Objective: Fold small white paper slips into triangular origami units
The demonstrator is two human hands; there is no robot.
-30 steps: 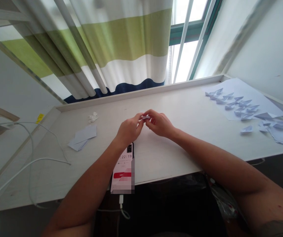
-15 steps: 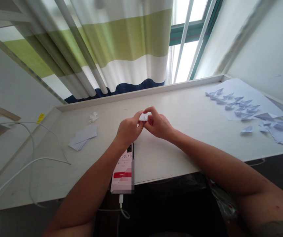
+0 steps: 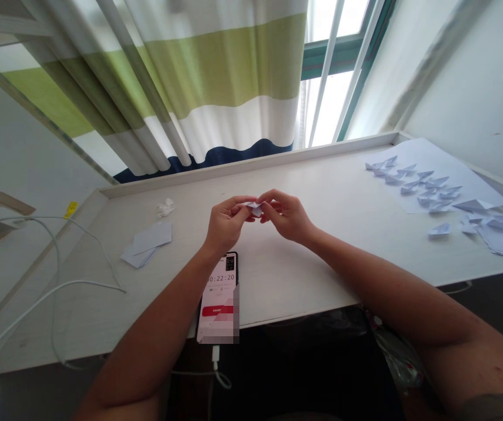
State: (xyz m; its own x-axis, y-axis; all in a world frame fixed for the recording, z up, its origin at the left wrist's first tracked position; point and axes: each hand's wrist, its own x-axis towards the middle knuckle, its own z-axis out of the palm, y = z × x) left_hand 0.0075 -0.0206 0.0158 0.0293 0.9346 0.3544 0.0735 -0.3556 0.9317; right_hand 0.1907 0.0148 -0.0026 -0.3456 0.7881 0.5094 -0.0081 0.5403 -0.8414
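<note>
A small piece of folded white paper [image 3: 255, 208] is held between both hands, over the middle of the white table [image 3: 277, 280]. My left hand [image 3: 226, 222] pinches its left side with thumb and fingers. On the other side, my right hand [image 3: 287, 215] grips it the same way, the fingertips of the two hands almost meeting. Parts of the paper are covered by the fingers. Close to my left forearm lies a phone [image 3: 218, 292] with a running timer on its screen, partly hidden by that arm.
Several folded paper boats [image 3: 429, 182] stand on a white sheet [image 3: 465, 169] at the right, with more beside it on stacked paper [image 3: 500, 242]. Flat paper slips [image 3: 152, 238] and a crumpled tissue [image 3: 166, 207] lie at the left. A white cable [image 3: 67, 285] crosses the left side.
My fingers have shifted on the folded paper: the right hand's curled fingers have straightened, the thumbs now press from the near side, and more of the paper shows.
</note>
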